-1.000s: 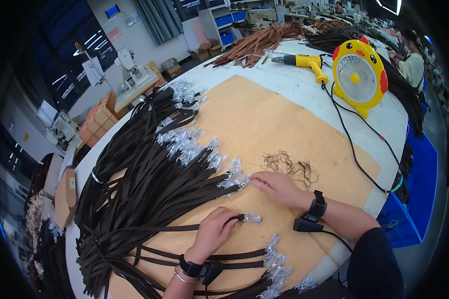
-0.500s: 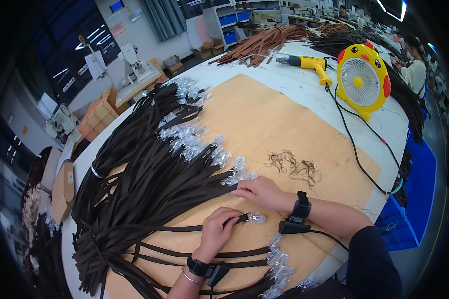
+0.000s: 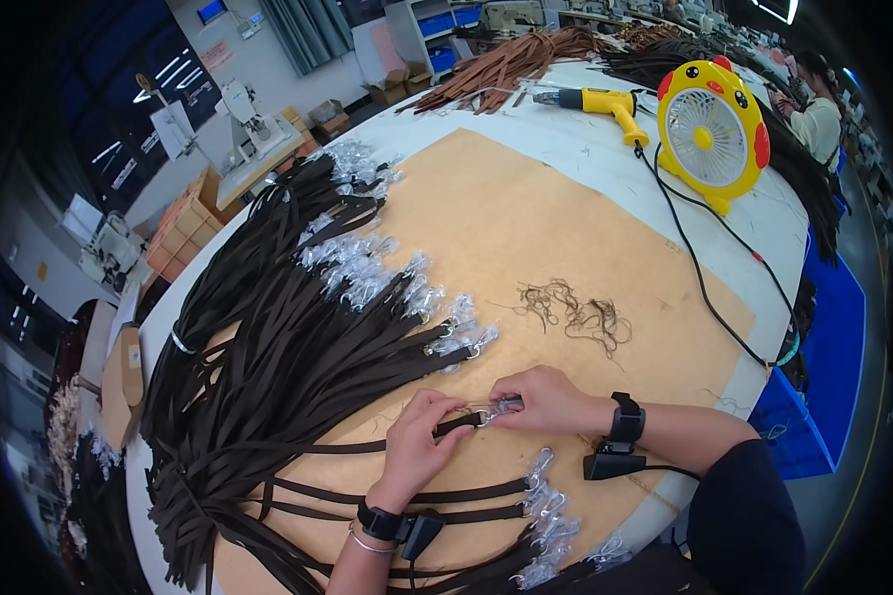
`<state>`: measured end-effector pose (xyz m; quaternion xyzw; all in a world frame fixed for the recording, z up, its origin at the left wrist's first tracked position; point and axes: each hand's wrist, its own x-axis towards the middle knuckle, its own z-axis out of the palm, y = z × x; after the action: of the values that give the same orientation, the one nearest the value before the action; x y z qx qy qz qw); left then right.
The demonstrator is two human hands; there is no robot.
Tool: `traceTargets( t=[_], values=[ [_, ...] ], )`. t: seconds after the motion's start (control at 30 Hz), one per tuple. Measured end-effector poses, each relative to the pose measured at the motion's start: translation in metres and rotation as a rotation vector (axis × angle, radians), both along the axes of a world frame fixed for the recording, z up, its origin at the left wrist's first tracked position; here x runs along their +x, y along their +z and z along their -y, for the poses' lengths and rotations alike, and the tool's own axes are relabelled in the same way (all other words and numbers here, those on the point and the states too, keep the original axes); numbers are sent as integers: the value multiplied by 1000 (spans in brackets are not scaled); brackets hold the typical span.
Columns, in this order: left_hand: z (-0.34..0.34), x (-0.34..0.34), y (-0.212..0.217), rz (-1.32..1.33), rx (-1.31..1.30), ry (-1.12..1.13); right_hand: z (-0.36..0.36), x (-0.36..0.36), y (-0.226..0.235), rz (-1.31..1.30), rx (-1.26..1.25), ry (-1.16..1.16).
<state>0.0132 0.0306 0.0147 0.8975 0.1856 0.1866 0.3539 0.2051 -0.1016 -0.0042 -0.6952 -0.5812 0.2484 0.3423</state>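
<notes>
My left hand (image 3: pixel 419 448) pinches a dark brown strap (image 3: pixel 456 424) close to its end, where a metal ring shows. Facing it, my right hand (image 3: pixel 541 402) is closed on the metal hook (image 3: pixel 504 405) at that end, which is partly hidden by the fingers. Beyond my hands lies a big heap of similar dark straps (image 3: pixel 298 327), their ends carrying hooks in clear plastic (image 3: pixel 352 266). Nearer me, several more straps (image 3: pixel 407 493) stretch out to the right, with plastic-wrapped hooks (image 3: pixel 551 526) at their tips.
Loose dark threads (image 3: pixel 575 315) lie on the tan sheet (image 3: pixel 486 208) over the white table (image 3: pixel 605 164). At the back right stand a yellow fan (image 3: pixel 709 139) and a yellow heat gun (image 3: pixel 605 107) with a black cable. A blue bin (image 3: pixel 799 436) sits beside the table; a person (image 3: pixel 814 114) is farther off.
My right hand has left the heap's edge and come to the hook on the strap in my left hand. My left hand keeps its pinch on that strap. The whole view has shifted slightly.
</notes>
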Motion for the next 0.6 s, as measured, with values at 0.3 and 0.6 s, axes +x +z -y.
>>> traceTargets(
  t=[0.3, 0.6],
  values=[
    [2, 4, -9, 1, -33, -29, -1, -3, -2, -35, 25, -22],
    [-37, -29, 5, -103, 116, 231, -3, 1, -10, -26, 50, 3]
  ],
)
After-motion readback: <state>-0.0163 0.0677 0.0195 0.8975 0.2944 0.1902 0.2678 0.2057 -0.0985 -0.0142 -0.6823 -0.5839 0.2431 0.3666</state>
